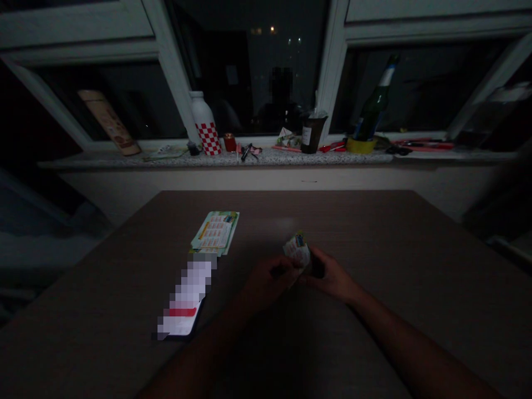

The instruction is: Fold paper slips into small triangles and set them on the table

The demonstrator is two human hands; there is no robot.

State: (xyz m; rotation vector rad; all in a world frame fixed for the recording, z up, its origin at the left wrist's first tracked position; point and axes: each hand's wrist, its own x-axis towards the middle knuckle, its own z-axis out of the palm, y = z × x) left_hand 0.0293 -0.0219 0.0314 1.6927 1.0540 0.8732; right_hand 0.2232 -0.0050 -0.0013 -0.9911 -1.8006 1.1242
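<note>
Over the middle of the dim brown table [353, 221], a small printed paper card [297, 249] with white, green and yellow print is held up in both hands. My left hand [270, 280] has its fingers closed at the card's lower edge. From the other side, my right hand [332, 275] pinches the card between thumb and fingers. To the left lies a loose stack of similar printed cards [214, 231], bearing rows of small print and a yellow strip. Just below it, a phone [187, 302] lies with its screen lit, partly pixelated. Deep shadow hides some fingertips.
Along the stone windowsill [257, 159] stand a tan tumbler [110, 123], a white bottle with red checks [205, 124], a dark cup [312, 133] and a green glass bottle [375, 105] in a yellow roll [361, 145]. Several small items lie between them. Dark windows rise behind.
</note>
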